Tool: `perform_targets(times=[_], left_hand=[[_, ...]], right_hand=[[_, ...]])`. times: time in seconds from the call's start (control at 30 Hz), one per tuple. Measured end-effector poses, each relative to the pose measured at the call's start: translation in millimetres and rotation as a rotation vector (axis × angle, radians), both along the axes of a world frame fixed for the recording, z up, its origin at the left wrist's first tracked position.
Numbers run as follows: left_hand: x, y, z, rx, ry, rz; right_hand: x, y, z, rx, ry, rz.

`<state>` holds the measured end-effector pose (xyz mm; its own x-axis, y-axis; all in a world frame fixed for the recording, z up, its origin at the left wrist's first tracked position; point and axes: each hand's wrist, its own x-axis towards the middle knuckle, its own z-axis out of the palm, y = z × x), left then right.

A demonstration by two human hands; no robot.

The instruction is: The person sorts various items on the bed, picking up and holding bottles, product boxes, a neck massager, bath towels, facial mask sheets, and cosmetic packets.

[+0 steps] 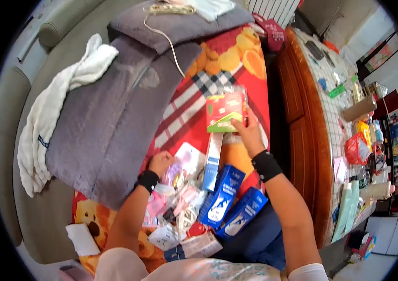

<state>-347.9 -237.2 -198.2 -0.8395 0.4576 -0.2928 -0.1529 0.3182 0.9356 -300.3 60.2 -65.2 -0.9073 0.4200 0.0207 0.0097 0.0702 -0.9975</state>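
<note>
My right hand (250, 136) grips a red and green box (224, 112) by its right edge, thumb on the front face. Clear plastic packaging (231, 89) shows behind the box. My left hand (161, 162) rests with curled fingers on the red blanket; whether it holds anything is hidden. Close to it are a purple wrapped item (171, 173) and a white card-like packet (189, 158). A slim white and blue box (213, 161) lies below the red and green box. Two blue boxes, one upper (222, 196) and one lower (242, 212), lie near my lap.
A heap of small packets and bands (185, 206) lies before me on the patterned blanket (180, 112). Grey cushions (110, 112) and a white towel (63, 93) are on the left. At right stands a wooden cabinet (297, 126) crowded with bottles and a red basket (357, 149).
</note>
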Motion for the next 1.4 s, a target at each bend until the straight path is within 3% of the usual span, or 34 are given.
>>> perform_targets(times=[0.07,0.1,0.13,0.2,0.3,0.37,0.4,0.47,0.53,0.67,0.7,0.77,0.8,1.13,1.27,1.4], left_hand=[[4.2,6.3,24.8,-0.056,-0.07,0.015],[3.1,3.7,12.2,-0.034,-0.058,0.034],[1.0,2.5,-4.3,-0.012,-0.048,0.054],[1.3,3.1,-6.1,-0.014,0.001,0.042],[2.2,3.7,-9.2,0.071,-0.111,0.066],[2.3,6.0,-3.1,0.108,-0.13,0.067],[4.3,6.9,8.8,0.105,-0.138,0.059],[-1.5,2.6,-18.2,0.098,-0.125,0.049],[-0.2,2.8,-19.8,0.107,-0.095,0.047],[-1.7,2.1,-7.0,0.031,-0.122,0.058],[-1.4,3.6,-0.9,-0.052,-0.077,0.058],[-3.5,5.2,-0.2,-0.095,-0.047,0.045],[-4.2,5.2,-7.0,-0.089,-0.019,0.075],[-2.9,10.5,5.5,0.025,-0.123,0.111],[-4.7,9.8,6.2,0.053,-0.121,0.098],[-9.2,7.3,-9.2,0.157,-0.156,0.119]], right_hand=[[-28.5,-12.8,-6.6,-0.097,-0.044,0.03],[-47.1,-11.1,-33.2,0.074,-0.009,0.039],[-52.3,-22.2,-17.1,-0.164,-0.14,0.085],[-68.7,-25.4,-29.3,-0.007,-0.249,0.147],[-67.1,-15.5,-27.2,0.82,0.027,0.004],[-52.6,4.8,-17.9,0.92,0.135,-0.157],[-44.7,18.5,-22.5,1.031,0.053,-0.266],[-25.0,37.9,-30.5,1.023,-0.13,-0.376],[-12.8,50.1,-53.4,0.707,-0.396,-0.364],[-8.0,51.0,-84.0,0.467,-0.375,-0.179],[-16.1,58.2,-125.7,0.216,-0.324,-0.086],[-11.7,32.9,-91.9,0.03,-0.155,-0.032],[-15.9,40.8,-122.3,0.023,-0.141,-0.018],[54.4,38.7,-14.4,-0.408,-0.116,-0.045],[70.7,55.3,-72.6,-0.168,-0.267,0.144],[78.4,46.9,-62.0,0.363,-0.272,0.01]])
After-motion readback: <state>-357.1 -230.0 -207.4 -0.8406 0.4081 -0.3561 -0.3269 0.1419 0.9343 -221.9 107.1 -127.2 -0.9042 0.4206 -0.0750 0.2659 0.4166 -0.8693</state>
